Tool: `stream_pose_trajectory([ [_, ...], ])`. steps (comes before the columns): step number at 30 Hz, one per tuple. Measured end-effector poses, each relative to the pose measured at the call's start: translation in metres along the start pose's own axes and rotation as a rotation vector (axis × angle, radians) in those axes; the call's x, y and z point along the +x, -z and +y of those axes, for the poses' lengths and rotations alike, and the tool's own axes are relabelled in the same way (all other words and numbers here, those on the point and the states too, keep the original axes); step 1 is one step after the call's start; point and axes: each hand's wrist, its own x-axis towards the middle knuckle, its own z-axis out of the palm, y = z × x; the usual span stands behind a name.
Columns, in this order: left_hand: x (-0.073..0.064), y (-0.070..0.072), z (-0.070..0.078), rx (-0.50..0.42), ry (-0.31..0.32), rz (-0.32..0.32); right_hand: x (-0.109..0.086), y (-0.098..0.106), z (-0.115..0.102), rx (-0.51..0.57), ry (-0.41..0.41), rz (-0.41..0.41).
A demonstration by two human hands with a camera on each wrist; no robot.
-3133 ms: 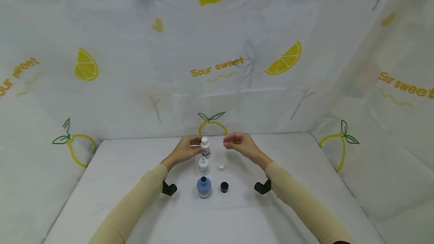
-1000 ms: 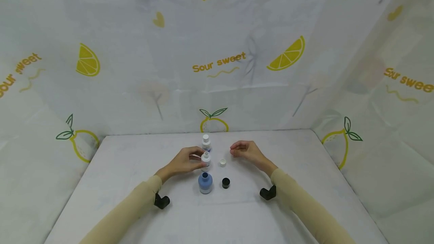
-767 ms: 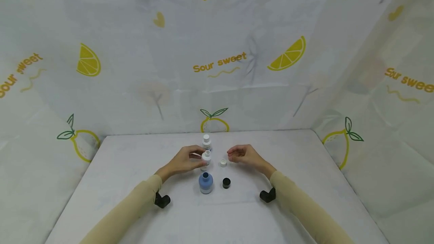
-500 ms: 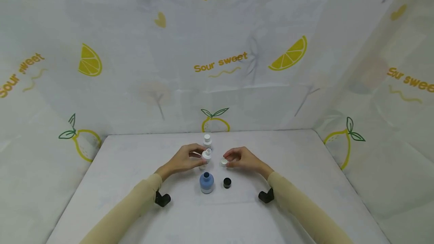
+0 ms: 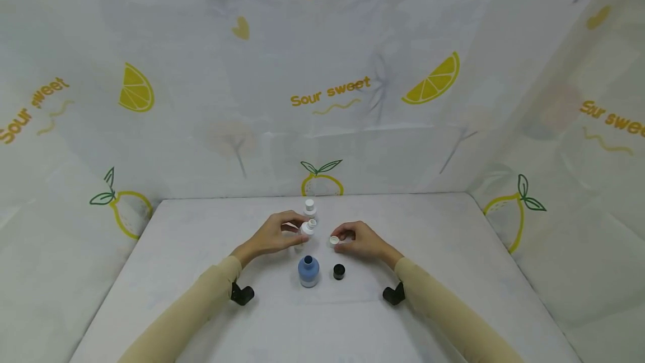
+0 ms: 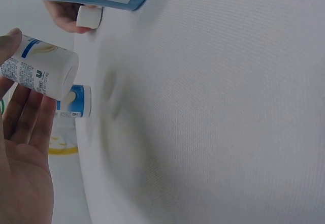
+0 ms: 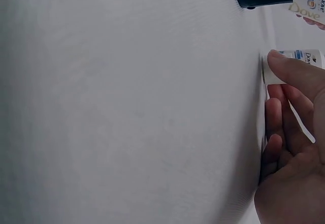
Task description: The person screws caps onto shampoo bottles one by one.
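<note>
My left hand (image 5: 274, 232) grips a small white bottle (image 6: 43, 66), its mouth uncapped. The bottle is lifted off the table and leans to the right, printed text showing on its side. My right hand (image 5: 364, 241) pinches a white screw cap (image 5: 334, 241) between thumb and fingers, down at the table. The cap's hollow side faces up. Behind the held bottle stands a second white bottle (image 5: 309, 209) with its cap on. Nearer to me is a blue bottle (image 5: 308, 271) with an open neck, and to its right lies a black cap (image 5: 339, 271).
A white cloth covers the table (image 5: 322, 324). White sheets printed with lemons (image 5: 322, 184) hang at the back and sides. A black wrist mount (image 5: 243, 294) sits on the left sleeve and another wrist mount (image 5: 394, 294) on the right.
My left hand went from the rear bottle to the uncapped white one, then raised and tilted it. My right hand came down and left to the white cap and took hold of it.
</note>
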Motion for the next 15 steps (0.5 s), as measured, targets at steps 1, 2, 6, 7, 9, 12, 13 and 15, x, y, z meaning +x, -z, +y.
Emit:
stream_pose_trajectory([
  [1, 0.0, 0.0, 0.0, -0.001, 0.001, -0.001, 0.0, 0.0, 0.0, -0.005, 0.002, 0.002],
  [2, 0.0, 0.0, 0.0, -0.002, 0.003, -0.001, 0.0, 0.001, 0.0, -0.009, 0.0, 0.002],
  [6, 0.0, 0.001, -0.001, 0.0, 0.005, 0.005, 0.002, 0.005, -0.004, -0.011, 0.015, 0.013],
  [7, 0.0, 0.001, 0.0, 0.001, 0.006, 0.006, 0.003, 0.007, -0.005, -0.005, 0.027, 0.018],
  [9, 0.0, 0.001, 0.0, 0.004, 0.004, 0.006, 0.005, 0.009, -0.01, 0.016, 0.052, 0.028],
  [12, 0.001, 0.001, 0.003, 0.011, -0.001, 0.003, 0.009, 0.013, -0.019, 0.043, 0.083, 0.045],
  [13, 0.001, 0.001, 0.004, 0.012, -0.004, 0.002, 0.01, 0.014, -0.023, 0.051, 0.087, 0.049],
  [15, 0.002, 0.002, 0.006, 0.013, -0.007, 0.002, 0.011, 0.016, -0.03, 0.059, 0.086, 0.053],
])
